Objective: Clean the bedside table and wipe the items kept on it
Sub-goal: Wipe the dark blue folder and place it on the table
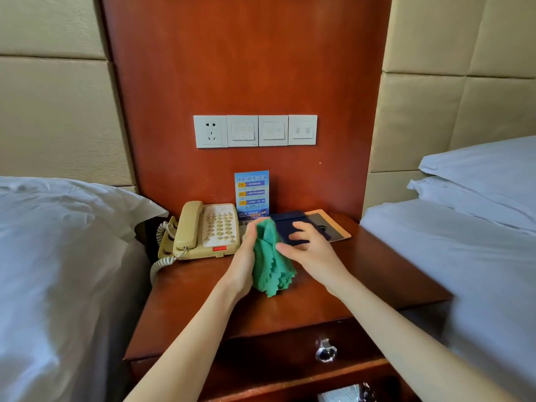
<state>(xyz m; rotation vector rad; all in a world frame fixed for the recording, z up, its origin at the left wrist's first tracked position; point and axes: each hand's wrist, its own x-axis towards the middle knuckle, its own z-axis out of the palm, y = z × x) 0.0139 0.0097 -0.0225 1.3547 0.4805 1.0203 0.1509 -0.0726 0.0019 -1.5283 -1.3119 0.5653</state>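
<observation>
A reddish wooden bedside table (362, 274) stands between two beds. On it, a beige corded telephone (207, 229) sits at the back left. A blue printed card (251, 192) leans upright against the back panel. A dark blue folder (290, 224) and an orange-edged card (330, 226) lie at the back right. My left hand (246, 256) grips a bunched green cloth (271, 265) that hangs down to the tabletop. My right hand (307, 245) hovers beside the cloth with its fingers spread over the dark folder.
White-sheeted beds (58, 256) flank the table on both sides, with pillows (478, 175) at the right. A socket and switch plates (255, 130) are on the wooden back panel. A drawer with a glass knob (326, 351) is below the tabletop.
</observation>
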